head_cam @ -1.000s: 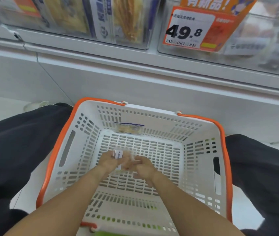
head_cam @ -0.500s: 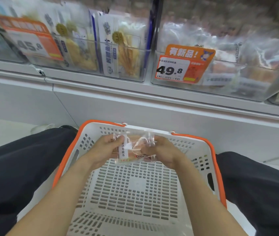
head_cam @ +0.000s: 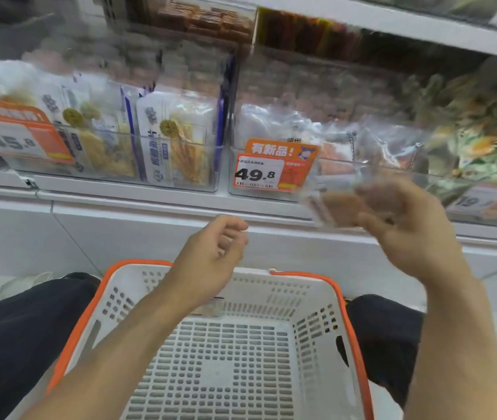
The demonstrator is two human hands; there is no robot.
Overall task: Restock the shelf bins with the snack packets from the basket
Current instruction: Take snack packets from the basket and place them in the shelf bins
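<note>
My right hand (head_cam: 408, 225) is raised in front of the shelf and holds a clear snack packet (head_cam: 335, 207), blurred by motion, just below the front edge of the clear bin (head_cam: 362, 168) marked 49.8. My left hand (head_cam: 214, 253) hangs over the far rim of the white basket (head_cam: 317, 328) with fingers loosely curled and nothing in it. One small packet (head_cam: 211, 307) leans against the basket's far wall, partly hidden by my left wrist.
A clear bin (head_cam: 177, 159) of yellow-and-white packets stands to the left, behind a 45.8 price tag (head_cam: 20, 140). A bin with green packets (head_cam: 483, 147) is at the right. My dark-trousered knees (head_cam: 14, 344) flank the orange-rimmed basket.
Both hands lifted the packet out of the basket. My left hand let go, and my right hand carried the packet up and right toward the 49.8 bin. The view tilted up to the shelf.
</note>
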